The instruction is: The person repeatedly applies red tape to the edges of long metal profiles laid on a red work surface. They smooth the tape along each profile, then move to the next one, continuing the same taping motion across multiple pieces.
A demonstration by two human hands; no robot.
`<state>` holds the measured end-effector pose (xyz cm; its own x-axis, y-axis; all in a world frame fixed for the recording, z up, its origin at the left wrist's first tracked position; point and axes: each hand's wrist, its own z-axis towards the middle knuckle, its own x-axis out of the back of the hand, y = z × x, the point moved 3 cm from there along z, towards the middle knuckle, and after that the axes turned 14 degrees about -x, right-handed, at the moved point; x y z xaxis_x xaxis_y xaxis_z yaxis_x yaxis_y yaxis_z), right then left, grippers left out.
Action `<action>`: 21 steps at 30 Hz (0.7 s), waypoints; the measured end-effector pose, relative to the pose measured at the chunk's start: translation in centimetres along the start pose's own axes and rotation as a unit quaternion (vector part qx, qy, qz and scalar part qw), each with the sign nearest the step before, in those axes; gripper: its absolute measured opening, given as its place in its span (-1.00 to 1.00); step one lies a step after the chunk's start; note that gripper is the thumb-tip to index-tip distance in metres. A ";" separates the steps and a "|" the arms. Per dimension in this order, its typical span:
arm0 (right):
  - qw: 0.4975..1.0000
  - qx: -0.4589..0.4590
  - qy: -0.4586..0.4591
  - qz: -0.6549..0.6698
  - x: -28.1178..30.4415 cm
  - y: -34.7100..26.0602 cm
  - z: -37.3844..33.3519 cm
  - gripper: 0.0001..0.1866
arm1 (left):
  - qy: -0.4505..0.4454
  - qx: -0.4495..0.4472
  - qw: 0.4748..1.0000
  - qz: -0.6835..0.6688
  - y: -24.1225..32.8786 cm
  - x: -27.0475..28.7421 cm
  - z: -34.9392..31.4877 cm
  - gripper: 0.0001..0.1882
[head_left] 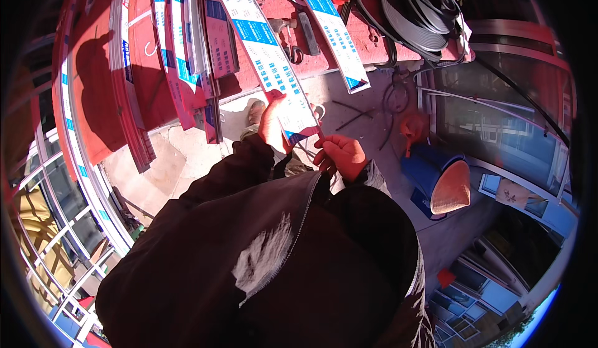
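Note:
A long flat profile [260,52], covered in white film with blue print, reaches from the red-topped table toward my body. My left hand [272,125] is closed around its near end from the left side. At the right corner of that same end, my right hand [344,157] has its thumb and fingers pinched together. Whatever lies in that pinch is too small to make out. Farther right, a second film-covered profile [330,30] overhangs the table edge. Between the two profiles lie a hammer [281,24] and scissors [295,53].
More long profiles [187,67] lie on the red table [93,99] at the left, several jutting over its edge. Coiled black rubber strip [411,21] sits at the far right. A blue bucket [420,170] stands on the floor to my right, near glazed frames [498,136].

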<state>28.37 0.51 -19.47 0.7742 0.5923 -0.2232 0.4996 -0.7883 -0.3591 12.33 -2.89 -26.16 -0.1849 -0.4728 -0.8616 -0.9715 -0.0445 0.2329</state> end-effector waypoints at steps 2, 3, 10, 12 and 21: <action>0.998 -0.040 -0.045 -0.006 3.1 4.0 -2.5 -0.77 | -0.003 0.007 1.000 -0.004 -0.1 -0.7 -0.1 -0.43; 0.997 -0.029 -0.061 -0.025 3.1 4.1 -3.1 -0.77 | 0.000 0.000 1.000 -0.002 -0.2 -0.4 0.0 -0.43; 0.997 0.038 0.065 0.012 -0.3 0.3 1.4 -0.79 | 0.027 -0.022 0.999 0.011 -0.2 -0.1 0.3 -0.42; 0.999 -0.045 -0.011 0.019 0.6 2.0 -1.7 -0.74 | -0.010 0.019 0.999 -0.049 -0.6 0.3 0.2 -0.43; 0.996 0.008 0.091 -0.010 -1.3 0.4 0.5 -0.76 | 0.000 -0.011 0.999 -0.032 -0.4 1.0 -0.2 -0.43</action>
<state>27.38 -0.50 -19.77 0.8222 0.5670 -0.0492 0.5105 -0.7729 -0.3767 12.57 -3.52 -26.97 -0.1220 -0.4676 -0.8755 -0.9778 -0.0948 0.1869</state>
